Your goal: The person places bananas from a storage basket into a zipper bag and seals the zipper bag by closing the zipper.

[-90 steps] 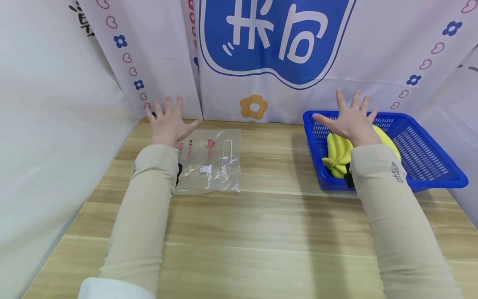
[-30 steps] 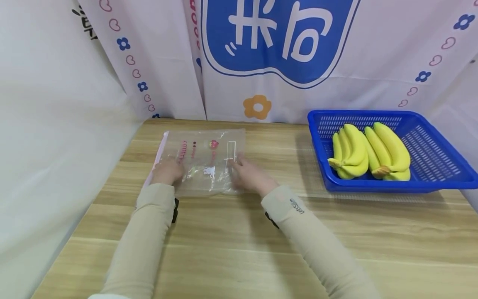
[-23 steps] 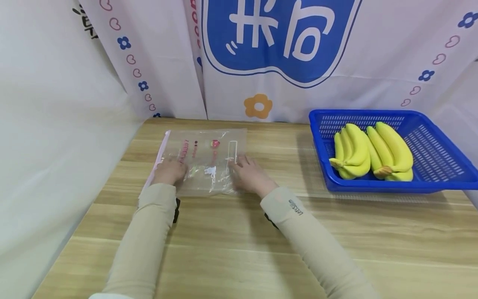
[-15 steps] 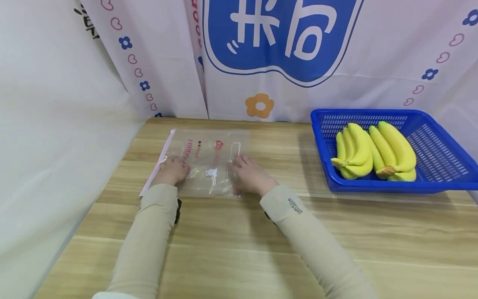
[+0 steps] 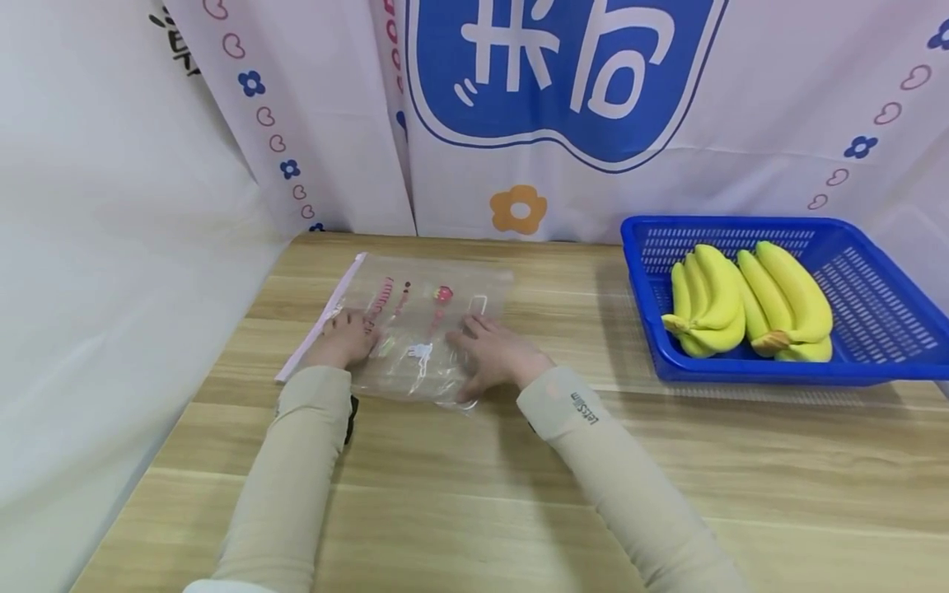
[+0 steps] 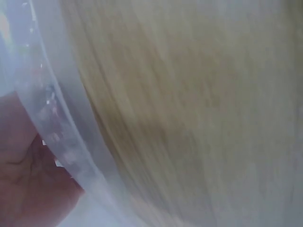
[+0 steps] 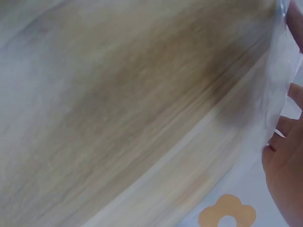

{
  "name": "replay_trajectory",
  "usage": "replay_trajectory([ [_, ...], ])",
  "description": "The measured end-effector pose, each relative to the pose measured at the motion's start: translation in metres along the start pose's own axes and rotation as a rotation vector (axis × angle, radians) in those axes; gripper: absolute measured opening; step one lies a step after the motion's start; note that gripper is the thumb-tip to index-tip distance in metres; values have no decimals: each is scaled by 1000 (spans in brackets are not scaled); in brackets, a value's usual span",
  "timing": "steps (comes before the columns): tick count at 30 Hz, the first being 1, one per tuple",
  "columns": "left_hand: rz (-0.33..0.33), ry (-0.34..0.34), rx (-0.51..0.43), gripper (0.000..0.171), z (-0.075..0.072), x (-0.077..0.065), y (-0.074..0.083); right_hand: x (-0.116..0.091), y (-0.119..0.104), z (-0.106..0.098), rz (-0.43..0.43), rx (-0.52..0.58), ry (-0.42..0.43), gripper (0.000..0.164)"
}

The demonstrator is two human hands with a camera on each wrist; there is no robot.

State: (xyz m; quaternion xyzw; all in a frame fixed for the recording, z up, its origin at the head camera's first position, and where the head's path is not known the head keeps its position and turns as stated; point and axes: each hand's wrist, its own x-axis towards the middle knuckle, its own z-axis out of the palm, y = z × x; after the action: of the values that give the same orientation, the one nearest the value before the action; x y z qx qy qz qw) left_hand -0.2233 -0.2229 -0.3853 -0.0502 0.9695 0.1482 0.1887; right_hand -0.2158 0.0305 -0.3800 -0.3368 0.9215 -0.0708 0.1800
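A clear zip bag [image 5: 415, 329] with a pink zip edge and small red and white prints lies flat on the wooden table. On its zip end rests my left hand [image 5: 344, 338], fingers slightly bent against the plastic. My right hand [image 5: 497, 354] touches the opposite end, its thumb spread away from the fingers. Up close in the left wrist view, the plastic bag [image 6: 61, 123] stretches past the left hand [image 6: 33, 175]. In the right wrist view the fingers of my right hand [image 7: 286, 161] meet the bag's plastic [image 7: 272, 90].
A blue plastic basket [image 5: 882, 301] stands at the back right of the table [image 5: 460, 511]. Two yellow banana bunches, one on the left [image 5: 708, 301] and one on the right [image 5: 789, 305], lie inside it. A printed cloth [image 5: 341, 148] hangs behind the table.
Both hands came down from their raised, spread pose onto the bag, the right one moving left from above the basket. The bag has since shifted right and turned slightly under the hands.
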Motion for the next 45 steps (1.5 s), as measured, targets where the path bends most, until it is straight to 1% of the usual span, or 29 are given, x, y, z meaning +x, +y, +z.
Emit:
replay_trajectory([
  [7, 43, 12, 12, 64, 1, 6, -2, 1, 0, 1, 42, 47, -55, 99],
  [10, 61, 25, 4, 63, 2, 7, -3, 1, 1, 2, 47, 65, -57, 99],
  [12, 65, 49, -3, 63, 3, 5, -3, 1, 0, 3, 54, 77, -58, 99],
  [14, 56, 96, -7, 63, 3, 2, -2, 1, -2, 5, 60, 86, -54, 100],
  [16, 25, 165, 6, 63, 5, 0, 0, 0, -4, 6, 67, 97, -54, 100],
  [17, -2, 201, 19, 65, 6, -2, 2, 0, -6, 8, 72, 98, -58, 100],
  [19, -71, 261, 52, 68, 9, -3, 7, -1, -11, 9, 84, 99, -65, 100],
  [21, -146, 294, 76, 70, 13, -3, 14, -3, -16, 9, 105, 97, -79, 100],
  [23, -212, 297, 74, 71, 16, -2, 21, -5, -21, 9, 123, 88, -90, 101],
  [24, -232, 293, 62, 70, 17, -2, 23, -6, -23, 9, 129, 84, -91, 101],
  [27, -256, 273, 6, 66, 18, -1, 26, -8, -27, 8, 142, 75, -91, 102],
  [32, -215, 230, -42, 63, 17, -2, 24, -7, -25, 8, 144, 67, -100, 101],
  [34, -195, 222, -49, 62, 18, -2, 22, -6, -22, 8, 131, 59, -75, 96],
  [36, -178, 224, -54, 61, 18, -3, 21, -3, -18, 8, 113, 50, -25, 86],
  [39, -156, 217, -47, 59, 18, -3, 19, 0, -14, 8, 89, 34, 68, 62],
  [41, -138, 209, -37, 59, 18, -4, 18, 1, -11, 8, 78, 24, 112, 50],
  [43, -121, 196, -23, 59, 18, -4, 17, 1, -8, 9, 69, 9, 135, 43],
  [45, -103, 185, -14, 60, 17, -4, 17, 1, -6, 9, 65, 0, 152, 42],
])
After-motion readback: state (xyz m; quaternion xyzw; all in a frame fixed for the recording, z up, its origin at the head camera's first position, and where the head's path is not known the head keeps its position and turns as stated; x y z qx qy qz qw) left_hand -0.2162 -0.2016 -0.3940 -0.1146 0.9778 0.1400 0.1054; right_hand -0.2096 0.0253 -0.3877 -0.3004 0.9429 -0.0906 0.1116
